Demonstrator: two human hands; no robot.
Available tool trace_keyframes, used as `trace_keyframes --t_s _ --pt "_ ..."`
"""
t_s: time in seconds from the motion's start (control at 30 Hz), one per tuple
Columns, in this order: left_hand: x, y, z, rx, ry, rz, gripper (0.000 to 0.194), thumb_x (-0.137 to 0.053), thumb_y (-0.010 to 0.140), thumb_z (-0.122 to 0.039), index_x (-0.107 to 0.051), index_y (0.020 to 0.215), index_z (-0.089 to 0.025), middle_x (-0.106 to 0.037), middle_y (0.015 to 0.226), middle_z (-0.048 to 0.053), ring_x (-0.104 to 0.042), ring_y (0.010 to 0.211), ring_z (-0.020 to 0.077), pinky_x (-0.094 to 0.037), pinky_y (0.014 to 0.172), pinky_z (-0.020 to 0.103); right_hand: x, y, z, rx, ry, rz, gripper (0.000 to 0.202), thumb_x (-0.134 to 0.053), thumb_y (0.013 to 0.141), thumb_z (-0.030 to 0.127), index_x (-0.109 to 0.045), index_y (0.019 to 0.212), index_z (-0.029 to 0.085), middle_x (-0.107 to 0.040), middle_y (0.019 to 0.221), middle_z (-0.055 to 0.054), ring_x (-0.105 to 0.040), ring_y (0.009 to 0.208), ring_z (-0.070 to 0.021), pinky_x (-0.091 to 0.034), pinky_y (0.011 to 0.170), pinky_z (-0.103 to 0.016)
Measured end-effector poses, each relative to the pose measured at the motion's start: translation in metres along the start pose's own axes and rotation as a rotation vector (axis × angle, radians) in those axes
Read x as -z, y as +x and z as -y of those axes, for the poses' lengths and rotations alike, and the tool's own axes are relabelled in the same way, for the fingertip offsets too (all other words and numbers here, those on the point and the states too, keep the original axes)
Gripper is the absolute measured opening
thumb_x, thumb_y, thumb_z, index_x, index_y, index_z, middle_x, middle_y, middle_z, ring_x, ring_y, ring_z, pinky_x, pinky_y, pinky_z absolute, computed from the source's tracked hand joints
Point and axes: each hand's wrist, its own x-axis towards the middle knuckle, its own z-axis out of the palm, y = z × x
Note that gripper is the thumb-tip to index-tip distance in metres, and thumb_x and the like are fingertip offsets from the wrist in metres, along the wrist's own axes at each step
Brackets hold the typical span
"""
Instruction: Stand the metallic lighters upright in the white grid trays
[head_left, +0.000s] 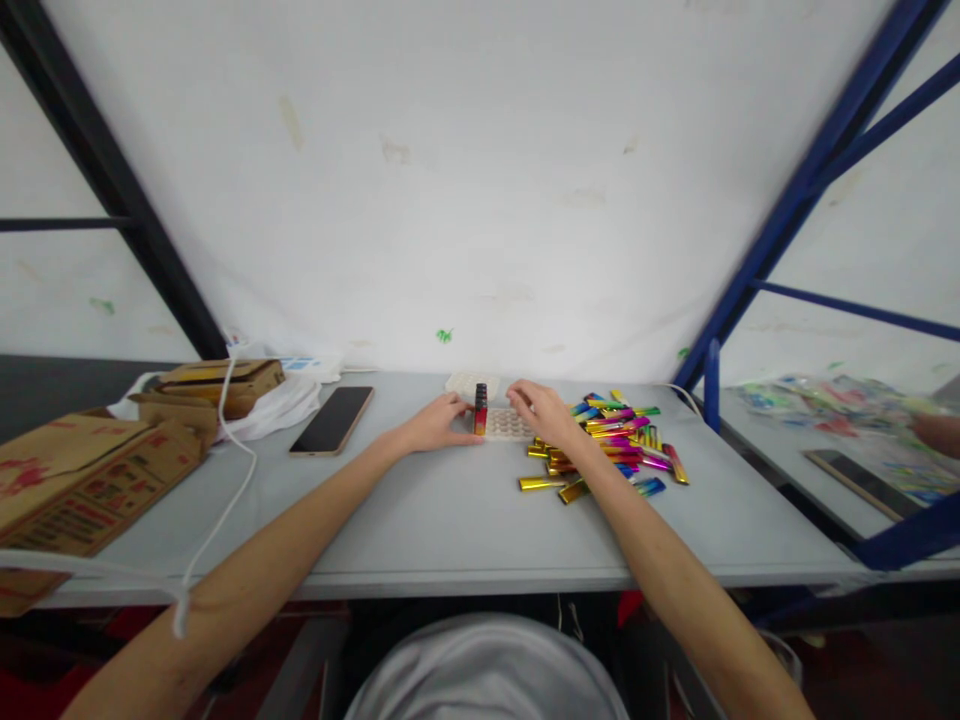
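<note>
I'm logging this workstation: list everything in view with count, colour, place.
Table: one, grey, centre.
Upright lighter-like pieces: several, red and black, centre.
Trays: two, off-white, centre and further back.
Shiny pieces: many, multicoloured, right of centre.
Phones: two, dark, left and neighbouring table.
Cardboard boxes: at least two, brown, left.
Crumpled plastic: uncounted, white, beside boxes.
Cables: at least two, white, both sides.
Packets: uncounted, multicoloured, neighbouring table.
Frames: two, black left, blue right.
Wall: one, white, behind.
Another person's hand: one, blurred, right edge.
Garment: one, grey, bottom centre.
Left hand: one, bare, at upright pieces.
Right hand: one, bare, beside front tray.
</note>
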Motion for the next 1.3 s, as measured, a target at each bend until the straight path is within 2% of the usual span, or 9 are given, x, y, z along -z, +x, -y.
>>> trace_keyframes --t_s 0.1,0.23,0.4,0.47,0.6,0.7,0.8,1.13,1.3 --pt "0.000 0.000 0.001 0.014 0.015 -0.001 0.067 -0.072 0.079 -0.074 -0.075 0.111 -0.016 -0.067 0.103 0.011 -0.063 0.095 0.0286 -0.053 0.092 0.040 0.022 -0.005 -0.033 -0.092 -0.224 0.021 0.028 -0.045 0.106 0.025 -0.070 0.113 0.015 -0.073 0.110 -0.014 -0.067 0.104 -0.0237 -0.049 0.100 -0.036" --pt "-0.001 0.000 0.002 0.015 0.046 0.014 0.067 -0.071 0.079 -0.073 -0.075 0.113 -0.015 -0.067 0.106 0.012 -0.065 0.097 0.0296 -0.053 0.093 0.040 0.055 -0.016 -0.066 -0.312 -0.411 0.242 0.028 -0.062 0.100 0.030 -0.075 0.119 0.013 -0.072 0.127 -0.018 -0.065 0.122 -0.0288 -0.045 0.110 -0.036" --pt "-0.001 0.000 0.002 0.006 0.040 0.003 0.066 -0.071 0.080 -0.072 -0.074 0.112 -0.015 -0.068 0.107 0.013 -0.065 0.097 0.0295 -0.053 0.093 0.040 0.088 -0.026 -0.077 -0.351 -0.399 0.345 0.037 -0.053 0.101 0.020 -0.072 0.132 0.012 -0.070 0.138 -0.016 -0.065 0.129 -0.0276 -0.044 0.115 -0.037" --pt "-0.001 0.000 0.001 0.006 0.038 0.003 0.066 -0.071 0.080 -0.072 -0.074 0.112 -0.014 -0.068 0.107 0.013 -0.065 0.097 0.0295 -0.053 0.093 0.040 0.093 -0.028 -0.077 -0.350 -0.382 0.389 0.038 -0.055 0.101 0.025 -0.072 0.133 0.012 -0.070 0.139 -0.017 -0.065 0.129 -0.0288 -0.045 0.114 -0.037" --pt "0.000 0.000 0.001 0.012 0.031 0.003 0.068 -0.071 0.079 -0.075 -0.074 0.111 -0.015 -0.067 0.105 0.012 -0.064 0.096 0.0293 -0.053 0.093 0.040 0.086 -0.027 -0.073 -0.324 -0.345 0.386 0.041 -0.059 0.102 0.040 -0.074 0.132 0.015 -0.071 0.138 -0.015 -0.065 0.129 -0.0306 -0.045 0.114 -0.039" --pt "0.000 0.000 0.002 0.017 0.033 0.005 0.068 -0.070 0.079 -0.076 -0.075 0.110 -0.015 -0.067 0.105 0.012 -0.064 0.096 0.0294 -0.053 0.093 0.041 0.072 -0.021 -0.070 -0.310 -0.329 0.366 0.035 -0.056 0.103 0.029 -0.075 0.130 0.018 -0.071 0.138 -0.013 -0.065 0.130 -0.0297 -0.045 0.114 -0.038" --pt "-0.001 0.000 0.002 0.019 0.022 -0.006 0.068 -0.070 0.078 -0.077 -0.075 0.109 -0.016 -0.067 0.104 0.012 -0.064 0.096 0.0295 -0.053 0.093 0.041 0.061 -0.015 -0.069 -0.326 -0.362 0.430 0.035 -0.051 0.102 0.020 -0.078 0.124 0.017 -0.075 0.131 -0.013 -0.069 0.122 -0.0289 -0.049 0.108 -0.036" --pt "0.001 -0.001 0.000 0.015 0.045 0.003 0.066 -0.071 0.078 -0.074 -0.074 0.109 -0.015 -0.068 0.104 0.013 -0.065 0.095 0.0298 -0.053 0.091 0.040 0.059 -0.011 -0.073 -0.253 -0.330 0.424 0.028 -0.057 0.099 0.024 -0.082 0.107 0.017 -0.080 0.111 -0.012 -0.071 0.109 -0.0269 -0.050 0.102 -0.033" --pt "-0.003 -0.001 -0.007 0.045 0.091 -0.025 0.059 -0.073 0.077 -0.069 -0.074 0.105 -0.018 -0.069 0.102 0.012 -0.066 0.095 0.0299 -0.053 0.089 0.040 0.058 -0.012 -0.069 -0.341 -0.281 0.374 0.022 -0.063 0.097 0.025 -0.080 0.108 0.015 -0.080 0.113 -0.013 -0.073 0.104 -0.0257 -0.053 0.096 -0.033"
